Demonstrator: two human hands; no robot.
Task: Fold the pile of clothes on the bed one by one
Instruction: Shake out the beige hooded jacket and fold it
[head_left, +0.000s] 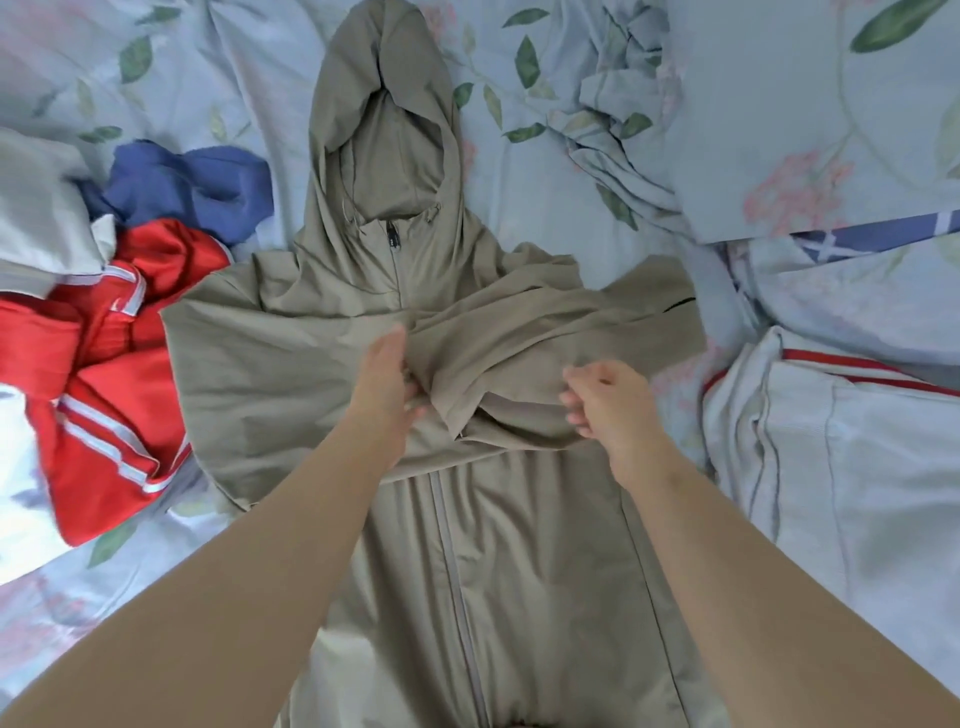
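Observation:
A khaki hooded zip jacket (519, 545) lies front up on the bed, hood pointing away from me. Both sleeves are folded across the chest, the right one lying on top. My left hand (384, 384) holds the end of that sleeve at the chest, fingers tucked under the fabric. My right hand (608, 400) hovers just over the folded sleeve, fingers loosely curled, holding nothing.
A pile of clothes lies at the left: a red garment with white stripes (104, 395), a blue one (192, 187), a pale grey one (36, 208). Folded pale garments with red piping (831, 467) sit at the right. A floral bedsheet (571, 182) and pillow (810, 114) surround them.

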